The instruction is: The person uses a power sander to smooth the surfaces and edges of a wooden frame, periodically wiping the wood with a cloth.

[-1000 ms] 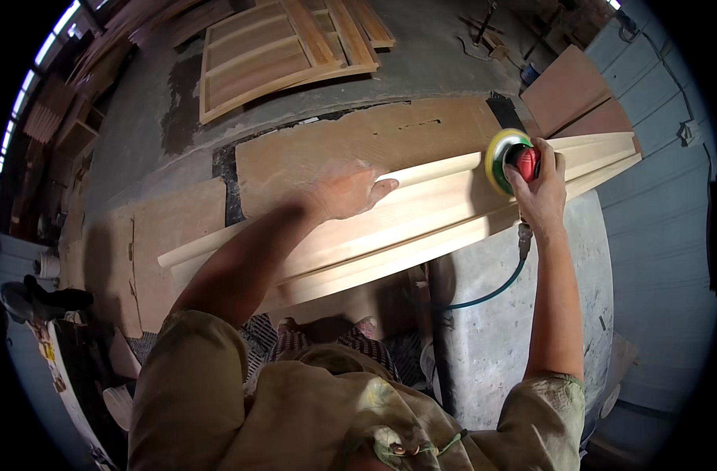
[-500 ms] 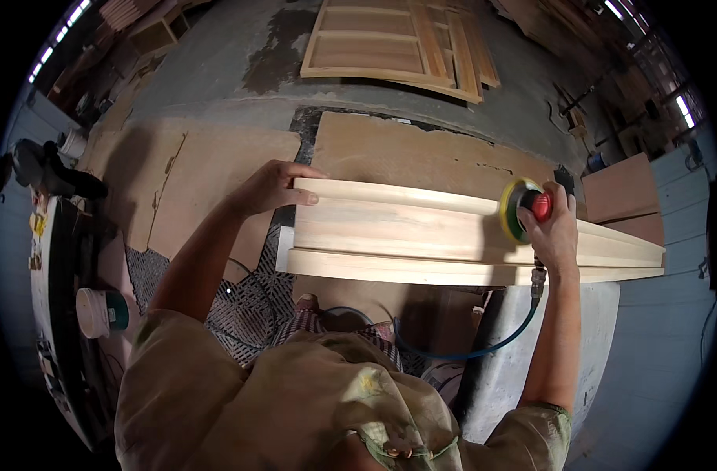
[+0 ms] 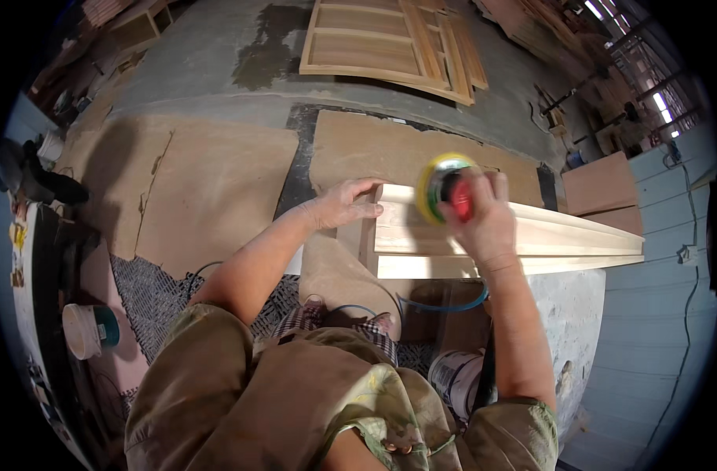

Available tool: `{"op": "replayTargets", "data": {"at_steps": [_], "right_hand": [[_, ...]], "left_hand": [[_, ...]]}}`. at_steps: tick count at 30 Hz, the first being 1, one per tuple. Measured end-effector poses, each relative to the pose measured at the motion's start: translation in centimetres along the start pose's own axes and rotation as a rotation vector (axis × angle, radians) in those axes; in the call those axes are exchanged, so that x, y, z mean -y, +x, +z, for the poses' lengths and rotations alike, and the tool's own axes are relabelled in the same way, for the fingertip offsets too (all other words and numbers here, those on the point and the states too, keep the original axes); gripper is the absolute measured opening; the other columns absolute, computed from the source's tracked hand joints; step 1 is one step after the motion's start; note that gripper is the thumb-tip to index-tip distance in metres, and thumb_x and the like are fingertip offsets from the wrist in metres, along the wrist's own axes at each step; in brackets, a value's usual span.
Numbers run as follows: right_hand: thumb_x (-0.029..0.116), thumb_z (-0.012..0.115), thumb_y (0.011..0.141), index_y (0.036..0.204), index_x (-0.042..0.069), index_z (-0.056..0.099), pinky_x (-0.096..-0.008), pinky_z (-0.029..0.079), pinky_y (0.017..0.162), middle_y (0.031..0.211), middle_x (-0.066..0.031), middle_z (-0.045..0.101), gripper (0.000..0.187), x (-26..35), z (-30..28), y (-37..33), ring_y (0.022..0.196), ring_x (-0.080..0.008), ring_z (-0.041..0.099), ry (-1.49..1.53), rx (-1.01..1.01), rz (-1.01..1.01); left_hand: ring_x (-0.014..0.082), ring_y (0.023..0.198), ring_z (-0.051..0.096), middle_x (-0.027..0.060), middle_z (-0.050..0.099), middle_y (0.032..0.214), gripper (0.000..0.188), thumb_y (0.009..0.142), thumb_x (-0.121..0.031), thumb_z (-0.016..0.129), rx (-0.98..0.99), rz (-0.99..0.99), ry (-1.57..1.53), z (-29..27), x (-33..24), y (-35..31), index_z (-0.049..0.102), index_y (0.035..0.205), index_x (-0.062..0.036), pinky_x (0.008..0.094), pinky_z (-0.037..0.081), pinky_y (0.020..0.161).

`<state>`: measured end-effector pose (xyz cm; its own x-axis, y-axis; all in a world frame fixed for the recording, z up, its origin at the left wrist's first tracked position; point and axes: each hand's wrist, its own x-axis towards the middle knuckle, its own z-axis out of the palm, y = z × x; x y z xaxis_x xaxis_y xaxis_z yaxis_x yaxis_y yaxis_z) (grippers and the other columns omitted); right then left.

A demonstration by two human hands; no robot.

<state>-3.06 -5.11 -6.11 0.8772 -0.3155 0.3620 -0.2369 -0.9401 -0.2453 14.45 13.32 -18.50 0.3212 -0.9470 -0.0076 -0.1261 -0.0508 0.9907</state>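
A long pale wooden panel (image 3: pixel 566 237) with raised edge strips stretches from the middle of the view to the right. My left hand (image 3: pixel 344 206) grips its left end, thumb at the end face and fingers over the far corner. In my right hand (image 3: pixel 488 224) is a round air sander (image 3: pixel 446 188), red and black on top with a yellow-green rim, blurred by motion. The sander is tilted at the panel's far edge close to the left end; whether its pad touches the wood cannot be seen.
A blue hose (image 3: pixel 445 304) loops below the panel. A grey-white bench (image 3: pixel 566 314) stands under its right part. Buckets stand at left (image 3: pixel 82 334) and near my legs (image 3: pixel 456 381). Wooden frames (image 3: pixel 358 55) lie on the floor ahead; cardboard sheets (image 3: pixel 217 180) cover the nearer floor.
The panel's left end has shifted right and turned, so its end face shows. My left hand moved right with it. The sander in my right hand moved left toward that end.
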Motion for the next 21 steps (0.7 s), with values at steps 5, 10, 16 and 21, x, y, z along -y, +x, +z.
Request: {"op": "replayTargets", "data": {"at_steps": [5,10,16,21], "right_hand": [[0.033,0.080,0.070,0.119,0.007,0.054,-0.0417,0.049,0.090,0.109,-0.0218,0.058,0.062,-10.4,-6.6,2.0,0.101,-0.0373,0.060,-0.171,0.251,0.593],[0.033,0.074,0.076,0.124,0.014,0.053,-0.0429,0.050,0.092,0.121,-0.0195,0.055,0.056,1.4,-2.0,3.4,0.105,-0.0380,0.061,-0.029,0.298,0.283],[0.019,0.080,0.070,0.121,0.013,0.055,-0.0420,0.054,0.080,0.115,-0.0161,0.052,0.057,0.1,-1.7,-0.4,0.097,-0.0366,0.062,0.018,0.131,0.229],[0.024,0.079,0.076,0.125,0.012,0.050,-0.0464,0.057,0.077,0.118,-0.0176,0.051,0.058,-5.8,-4.0,-0.8,0.095,-0.0377,0.063,-0.058,-0.019,0.550]], "left_hand": [[0.0205,0.119,0.056,0.0143,0.062,0.125,0.055,0.090,-0.030,0.068,0.025,-0.077,0.148,1.9,-1.9,2.2,0.053,0.133,-0.0012,0.0343,0.043,0.102],[0.0231,0.115,0.060,0.0156,0.064,0.122,0.054,0.087,-0.028,0.069,-0.036,-0.103,0.222,-0.2,-0.6,-0.1,0.054,0.132,-0.0019,0.0358,0.043,0.100],[0.0218,0.117,0.059,0.0142,0.064,0.125,0.052,0.090,-0.024,0.067,0.022,-0.150,0.153,-0.3,-1.6,-0.1,0.053,0.135,-0.0036,0.0348,0.043,0.101],[0.0195,0.117,0.058,0.0124,0.064,0.125,0.056,0.090,-0.031,0.067,0.103,-0.095,0.199,-1.0,-1.6,1.0,0.052,0.137,-0.0054,0.0339,0.043,0.101]]}}
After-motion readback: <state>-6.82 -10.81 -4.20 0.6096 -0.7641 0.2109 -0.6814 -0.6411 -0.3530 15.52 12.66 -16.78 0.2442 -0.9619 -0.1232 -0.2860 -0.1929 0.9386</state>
